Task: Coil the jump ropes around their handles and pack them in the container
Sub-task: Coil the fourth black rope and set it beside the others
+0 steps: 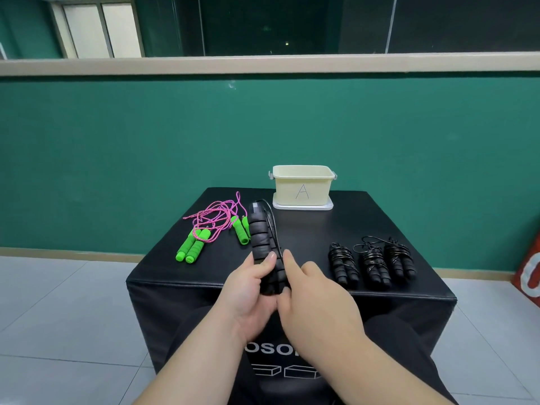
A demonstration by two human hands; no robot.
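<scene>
"On the black box (306, 235), how much is done?"

"Three black ropes (374, 264) lie coiled around their handles in a row on the right. The green-handled ropes (190, 247) on the left are loose, their pink cord (213, 217) in a tangle. No rope shows in the cream container (302, 191) marked A, which stands at the far edge on a white lid (304, 206). By my reading the coiling is past halfway and the packing is not yet begun."

"And the one in hand?"

"A pair of black foam handles (260, 238) is held together above the box's near edge. The left hand (251, 290) grips their lower end, thumb across the front. The right hand (318, 293) closes on the same end, forefinger up beside the black cord (273, 226). Whether it pinches that cord I cannot tell."

"Which way do they point?"

"Their long axis runs away from the person, the far end tipped up toward the container. The cord leaves that end and loops back down the right side, unwound."
</scene>
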